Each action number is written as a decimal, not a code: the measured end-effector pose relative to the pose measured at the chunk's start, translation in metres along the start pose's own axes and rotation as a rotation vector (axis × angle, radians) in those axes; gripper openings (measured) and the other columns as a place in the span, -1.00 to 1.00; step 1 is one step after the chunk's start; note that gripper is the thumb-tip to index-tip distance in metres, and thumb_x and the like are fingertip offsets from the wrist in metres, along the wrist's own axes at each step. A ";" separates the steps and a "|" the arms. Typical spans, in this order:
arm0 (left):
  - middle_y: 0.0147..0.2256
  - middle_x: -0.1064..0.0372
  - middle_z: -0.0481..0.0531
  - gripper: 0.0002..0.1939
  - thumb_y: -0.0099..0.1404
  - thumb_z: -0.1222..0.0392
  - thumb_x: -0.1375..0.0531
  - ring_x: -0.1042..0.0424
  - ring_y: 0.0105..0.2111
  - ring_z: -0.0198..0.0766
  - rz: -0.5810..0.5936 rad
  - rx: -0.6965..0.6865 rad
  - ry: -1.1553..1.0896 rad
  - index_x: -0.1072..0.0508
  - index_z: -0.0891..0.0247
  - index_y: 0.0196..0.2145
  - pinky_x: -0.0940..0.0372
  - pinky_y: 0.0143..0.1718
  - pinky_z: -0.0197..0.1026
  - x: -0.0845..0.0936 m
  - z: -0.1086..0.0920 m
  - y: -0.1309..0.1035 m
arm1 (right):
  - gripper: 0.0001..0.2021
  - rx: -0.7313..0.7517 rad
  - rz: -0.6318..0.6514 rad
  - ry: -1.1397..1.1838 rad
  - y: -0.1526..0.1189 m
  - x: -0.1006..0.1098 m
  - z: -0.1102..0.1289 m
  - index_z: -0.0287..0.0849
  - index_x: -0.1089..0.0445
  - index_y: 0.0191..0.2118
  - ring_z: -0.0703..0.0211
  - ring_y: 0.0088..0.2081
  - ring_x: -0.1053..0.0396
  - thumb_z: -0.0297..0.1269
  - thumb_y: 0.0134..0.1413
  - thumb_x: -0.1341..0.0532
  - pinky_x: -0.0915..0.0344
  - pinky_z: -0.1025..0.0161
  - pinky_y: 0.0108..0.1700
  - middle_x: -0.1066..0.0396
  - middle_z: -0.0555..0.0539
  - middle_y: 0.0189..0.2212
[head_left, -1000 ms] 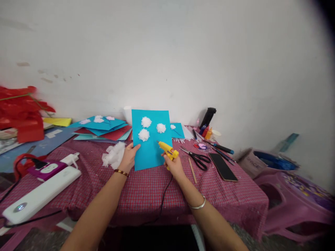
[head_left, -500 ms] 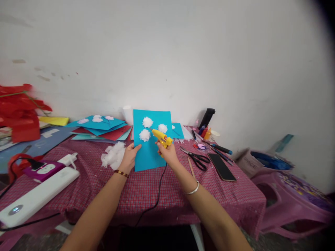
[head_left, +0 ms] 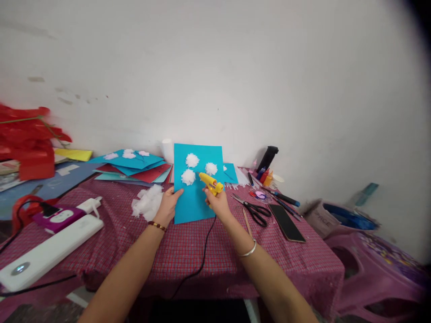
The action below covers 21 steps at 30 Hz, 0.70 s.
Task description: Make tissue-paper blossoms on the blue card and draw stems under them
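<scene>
My left hand (head_left: 168, 205) grips the left edge of a blue sheet of card (head_left: 190, 208), thumb on its front. The card is tilted up toward me. On it are three fluffy white paper flowers: an upper one (head_left: 192, 160), a lower left one (head_left: 188, 176) and a right one (head_left: 211, 168). In my right hand (head_left: 217, 202) is a yellow glue gun (head_left: 211, 183), its nozzle pointing up and left, close to the card between the flowers. I cannot tell if the nozzle touches. A black cord (head_left: 204, 258) trails down from it.
White tissue pieces (head_left: 148, 202) lie left of the card, below stacked coloured cards (head_left: 134, 166). Black scissors (head_left: 255, 210), a phone (head_left: 286, 223), pens (head_left: 286, 199) and small paint bottles (head_left: 266, 176) lie right. A white power bank (head_left: 50, 251) and purple socket block (head_left: 60, 217) sit left.
The glue gun's nozzle has moved slightly right and down, away from the gap between the left flowers. The view has shifted a little. Both hands keep their hold.
</scene>
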State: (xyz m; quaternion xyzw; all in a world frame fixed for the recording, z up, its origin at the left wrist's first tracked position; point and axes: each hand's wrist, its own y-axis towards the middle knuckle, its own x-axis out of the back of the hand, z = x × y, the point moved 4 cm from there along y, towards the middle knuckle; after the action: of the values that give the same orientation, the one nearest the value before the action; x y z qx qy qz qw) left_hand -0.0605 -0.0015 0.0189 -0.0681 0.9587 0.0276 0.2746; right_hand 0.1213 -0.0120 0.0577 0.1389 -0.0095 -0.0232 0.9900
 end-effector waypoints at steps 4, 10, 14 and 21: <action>-0.42 -0.53 0.05 -0.52 -0.21 0.12 -0.44 -0.47 -0.46 -0.17 -0.032 -0.022 -0.021 -0.48 0.32 -0.29 -0.38 -0.32 -0.09 0.004 -0.001 0.001 | -0.67 -0.024 0.000 -0.011 -0.008 0.008 -0.008 -0.23 -0.37 -0.30 0.31 -0.68 -0.20 -0.06 -0.13 -0.25 -0.17 0.35 -0.65 -0.34 0.02 -0.62; -0.38 -0.53 0.05 -0.48 -0.20 0.12 -0.43 -0.48 -0.40 -0.14 -0.092 -0.070 -0.044 -0.48 0.30 -0.24 -0.37 -0.26 -0.07 0.009 -0.004 0.004 | -0.67 -0.034 0.001 -0.017 -0.018 0.020 -0.020 -0.24 -0.38 -0.32 0.31 -0.67 -0.19 -0.06 -0.13 -0.26 -0.12 0.36 -0.66 -0.31 0.03 -0.63; -0.36 -0.54 0.04 -0.49 -0.19 0.12 -0.43 -0.49 -0.34 -0.12 -0.107 -0.103 -0.059 -0.48 0.29 -0.23 -0.35 -0.22 -0.07 0.011 -0.007 0.004 | -0.69 -0.033 0.010 -0.019 -0.024 0.026 -0.028 -0.24 -0.38 -0.33 0.33 -0.68 -0.14 -0.07 -0.11 -0.26 -0.09 0.36 -0.66 -0.26 0.06 -0.66; -0.38 -0.54 0.03 -0.50 -0.21 0.10 -0.44 -0.49 -0.34 -0.11 -0.111 -0.104 -0.062 -0.48 0.29 -0.26 -0.36 -0.22 -0.07 0.012 -0.008 0.004 | -0.68 -0.027 0.037 -0.023 -0.031 0.022 -0.027 -0.23 -0.39 -0.32 0.32 -0.68 -0.12 -0.05 -0.08 -0.25 -0.08 0.34 -0.65 -0.26 0.06 -0.65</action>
State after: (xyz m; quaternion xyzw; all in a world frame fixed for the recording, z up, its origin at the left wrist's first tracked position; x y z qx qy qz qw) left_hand -0.0753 0.0006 0.0194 -0.1346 0.9417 0.0642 0.3016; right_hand 0.1422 -0.0354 0.0231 0.1252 -0.0233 -0.0069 0.9918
